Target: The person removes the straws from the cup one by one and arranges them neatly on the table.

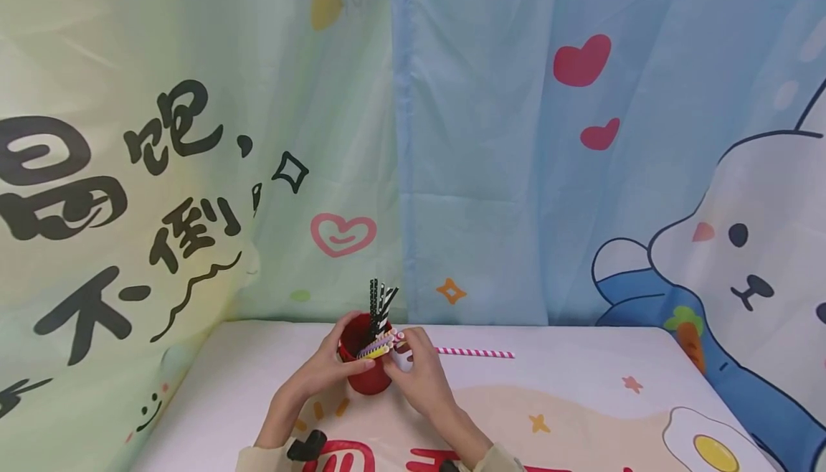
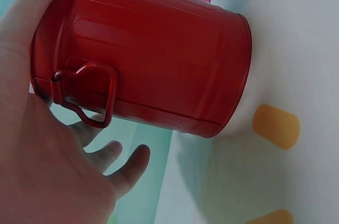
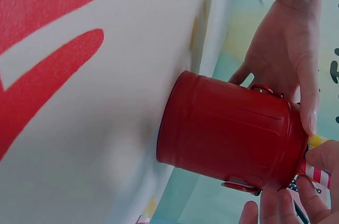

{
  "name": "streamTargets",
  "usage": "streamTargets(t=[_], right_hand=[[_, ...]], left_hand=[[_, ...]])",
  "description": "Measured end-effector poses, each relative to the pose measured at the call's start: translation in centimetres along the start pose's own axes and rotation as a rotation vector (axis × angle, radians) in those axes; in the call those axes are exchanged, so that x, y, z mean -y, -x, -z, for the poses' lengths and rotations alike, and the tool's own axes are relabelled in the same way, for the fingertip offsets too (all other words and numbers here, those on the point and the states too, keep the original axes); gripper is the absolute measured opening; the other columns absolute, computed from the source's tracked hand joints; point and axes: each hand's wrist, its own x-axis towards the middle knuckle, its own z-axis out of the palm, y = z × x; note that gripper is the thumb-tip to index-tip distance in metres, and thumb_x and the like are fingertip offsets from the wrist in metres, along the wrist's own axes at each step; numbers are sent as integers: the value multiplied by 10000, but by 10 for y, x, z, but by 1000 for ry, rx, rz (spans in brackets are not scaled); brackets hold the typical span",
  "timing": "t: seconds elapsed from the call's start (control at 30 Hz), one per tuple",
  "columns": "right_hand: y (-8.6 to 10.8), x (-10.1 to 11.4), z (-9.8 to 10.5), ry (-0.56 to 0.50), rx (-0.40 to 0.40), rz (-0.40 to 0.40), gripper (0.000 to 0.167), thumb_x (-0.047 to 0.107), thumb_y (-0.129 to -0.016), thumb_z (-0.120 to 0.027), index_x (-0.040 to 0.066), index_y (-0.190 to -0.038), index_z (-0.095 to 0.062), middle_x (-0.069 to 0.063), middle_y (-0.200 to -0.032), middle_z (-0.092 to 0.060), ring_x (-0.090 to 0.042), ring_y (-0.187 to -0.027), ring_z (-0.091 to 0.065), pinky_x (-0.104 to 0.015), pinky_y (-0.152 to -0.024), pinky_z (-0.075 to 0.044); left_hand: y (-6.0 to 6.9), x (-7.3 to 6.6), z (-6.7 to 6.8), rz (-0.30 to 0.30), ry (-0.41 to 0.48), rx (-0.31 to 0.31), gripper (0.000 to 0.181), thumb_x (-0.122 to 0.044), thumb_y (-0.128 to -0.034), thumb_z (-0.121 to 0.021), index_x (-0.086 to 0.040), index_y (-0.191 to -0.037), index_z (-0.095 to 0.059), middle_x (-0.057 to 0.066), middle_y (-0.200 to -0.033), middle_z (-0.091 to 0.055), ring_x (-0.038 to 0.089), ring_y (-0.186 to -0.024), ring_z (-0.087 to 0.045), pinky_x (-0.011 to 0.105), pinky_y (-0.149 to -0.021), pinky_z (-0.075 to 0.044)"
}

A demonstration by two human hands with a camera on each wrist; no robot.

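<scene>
A red metal bucket [image 1: 371,380] with small wire handles stands on the table, its side filling much of the left wrist view [image 2: 153,49]. My left hand [image 1: 325,368] grips its rim from the left, thumb along the near edge. Black-and-white patterned straws [image 1: 374,307] rise out of it. Several coloured straws [image 1: 377,345], yellow, purple and pink-striped, lean over the rim, pinched by my right hand [image 1: 421,377]. In the right wrist view, the right fingertips hold a red-and-white striped straw [image 3: 317,174] and a yellow one [image 3: 317,141] at the bucket's mouth.
A pink-and-white striped straw [image 1: 480,352] lies on the table to the right of the hands. The table cover [image 1: 568,364] has printed pictures, among them a fried egg. Behind the table hangs a printed curtain [image 1: 477,135].
</scene>
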Motion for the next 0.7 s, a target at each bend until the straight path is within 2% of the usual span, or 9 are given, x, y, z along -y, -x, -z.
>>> streamTargets(t=[0.13, 0.27, 0.4, 0.53, 0.7], right_hand=[[-1, 1, -1, 10, -11, -3, 227, 194, -887, -746, 210, -1091, -647, 37, -1069, -588, -191, -971, -618, -318, -810, -535], [-1, 2, -1, 23, -23, 6, 224, 179, -887, -747, 211, -1090, -657, 39, -1065, -588, -187, -968, -620, -290, -805, -526], [0, 2, -1, 23, -29, 12, 222, 161, -884, -744, 202, -1087, -665, 31, -1061, -590, -196, -965, -621, -306, -802, -531], [0, 3, -1, 21, -31, 8, 220, 155, -879, -740, 196, -1082, -667, 28, -1069, -594, -210, -972, -626, -315, -808, -536], [0, 4, -1, 7, -32, 7, 219, 174, -882, -730, 199, -1089, -664, 34, -1095, -597, -195, -984, -624, -381, -828, -553]], left_hand=[[0, -2, 0, 10, 8, 0, 956, -352, -808, -822, -243, -1569, -253, 63, -1525, -428, 291, -1401, -408, 533, -1075, -477], [-1, -2, 0, -3, 12, 7, 945, -336, -817, -815, -234, -1568, -252, 70, -1527, -424, 299, -1400, -408, 520, -1067, -487], [-1, -1, 0, -16, 8, 10, 939, -338, -822, -812, -221, -1567, -252, 81, -1529, -420, 309, -1396, -412, 522, -1061, -491], [-1, 0, 0, -3, 4, 9, 957, -347, -815, -817, -215, -1573, -247, 65, -1523, -426, 291, -1392, -416, 514, -1066, -489], [0, -1, 0, -8, 6, 15, 966, -341, -821, -811, -185, -1579, -234, 81, -1525, -423, 301, -1391, -415, 518, -1064, -489]])
